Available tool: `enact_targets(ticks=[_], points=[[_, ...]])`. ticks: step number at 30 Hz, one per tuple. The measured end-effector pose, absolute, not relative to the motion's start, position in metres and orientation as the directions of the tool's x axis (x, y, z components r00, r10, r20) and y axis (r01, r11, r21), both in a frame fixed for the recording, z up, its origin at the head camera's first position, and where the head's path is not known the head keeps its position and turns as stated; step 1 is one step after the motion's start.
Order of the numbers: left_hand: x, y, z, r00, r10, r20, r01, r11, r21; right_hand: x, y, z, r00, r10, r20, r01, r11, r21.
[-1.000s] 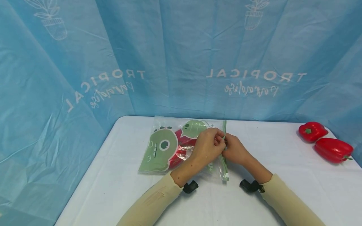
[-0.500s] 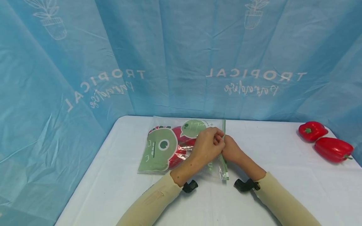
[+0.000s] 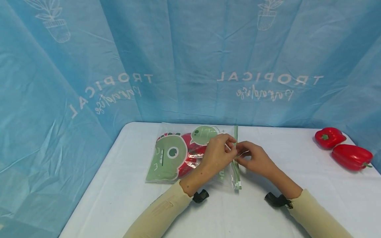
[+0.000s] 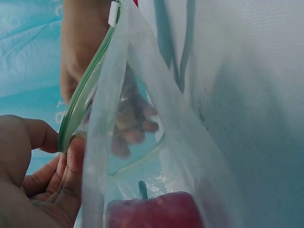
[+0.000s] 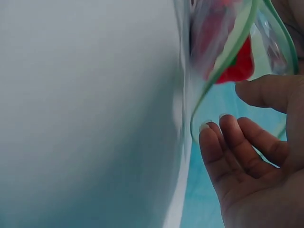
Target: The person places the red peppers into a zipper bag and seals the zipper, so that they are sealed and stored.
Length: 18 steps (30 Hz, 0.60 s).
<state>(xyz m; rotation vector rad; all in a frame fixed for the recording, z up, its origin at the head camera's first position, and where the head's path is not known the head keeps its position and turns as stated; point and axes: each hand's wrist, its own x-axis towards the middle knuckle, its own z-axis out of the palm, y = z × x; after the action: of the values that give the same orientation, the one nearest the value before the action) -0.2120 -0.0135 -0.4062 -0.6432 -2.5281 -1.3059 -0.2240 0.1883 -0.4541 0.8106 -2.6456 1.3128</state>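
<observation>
A clear zip bag [image 3: 169, 158] printed with green dinosaurs lies on the table, its green-edged mouth facing right. My left hand [image 3: 218, 150] pinches the upper lip of that mouth between thumb and fingers. The left wrist view shows a white slider [image 4: 114, 14] at one end of the green zip strip [image 4: 80, 95]. Inside the bag is a red bell pepper [image 4: 154, 211] with a green stem. My right hand [image 3: 257, 160] is just beside the mouth, holding nothing; in the right wrist view its thumb [image 5: 261, 92] stands apart from the fingers [image 5: 223, 147], fingertips near the lower lip.
Two more red bell peppers, one upright [image 3: 328, 138] and one lying on its side [image 3: 351, 157], sit at the table's right end. A blue curtain [image 3: 190, 82] hangs behind the white table [image 3: 113, 205]. Black wrist cameras [image 3: 276, 200] extend under the forearms.
My right hand shifted slightly left, then drew back to the right, and its thumb and fingers now show apart. My left hand keeps its pinch on the bag's lip.
</observation>
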Motion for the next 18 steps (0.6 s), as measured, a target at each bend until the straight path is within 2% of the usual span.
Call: enact_targets(ticks=[13, 18], points=[[-0.21, -0.012, -0.405, -0.884, 0.276, 0.376, 0.467, 0.513, 0.72, -0.199, 0.24, -0.444, -0.864, -0.35, 0.363, -0.504, 0.625, -0.597], [-0.21, -0.012, -0.406, -0.89, 0.271, 0.367, 0.456, 0.512, 0.728, -0.196, 0.262, -0.439, -0.881, -0.307, 0.36, -0.47, 0.659, -0.587]])
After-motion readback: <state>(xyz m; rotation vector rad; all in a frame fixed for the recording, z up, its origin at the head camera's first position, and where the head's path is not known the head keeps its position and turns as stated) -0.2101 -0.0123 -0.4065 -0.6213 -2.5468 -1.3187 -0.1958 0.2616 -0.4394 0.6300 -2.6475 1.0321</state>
